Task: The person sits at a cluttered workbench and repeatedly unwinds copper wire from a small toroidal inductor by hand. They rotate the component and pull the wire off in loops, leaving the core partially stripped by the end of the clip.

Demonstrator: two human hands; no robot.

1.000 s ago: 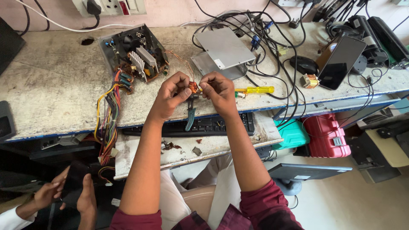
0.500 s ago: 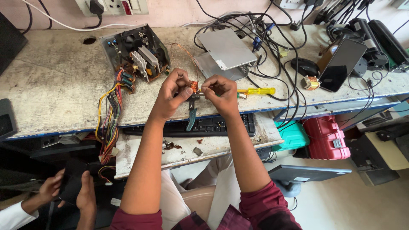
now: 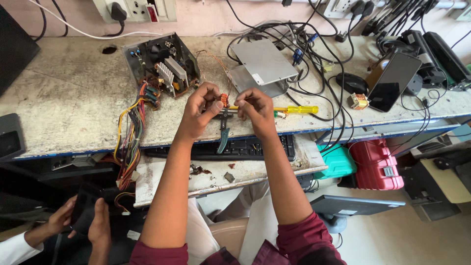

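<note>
My left hand [image 3: 200, 112] and my right hand [image 3: 255, 109] meet over the front of the workbench [image 3: 64, 103]. Between their fingertips sits a small orange wound coil part [image 3: 224, 99]; both hands pinch it, and a thin copper wire [image 3: 216, 61] runs up from it. Just below the hands lie pliers with teal handles [image 3: 223, 136] on the bench edge. A yellow-handled screwdriver [image 3: 294, 110] lies right of my right hand. An opened power supply box [image 3: 161, 65] with a bundle of coloured wires [image 3: 131, 137] stands to the left.
A grey metal cover [image 3: 262, 64] and tangled black cables [image 3: 324, 54] lie behind the hands. A phone [image 3: 395, 81] leans at the right. A black keyboard [image 3: 245, 147] sits on a lower shelf. Another person's hands [image 3: 83, 223] hold a dark object at lower left. Red and teal cases [image 3: 375, 164] stand below.
Both hands stay together on the orange coil part with only small finger movements. The other person's hands at lower left have shifted slightly.
</note>
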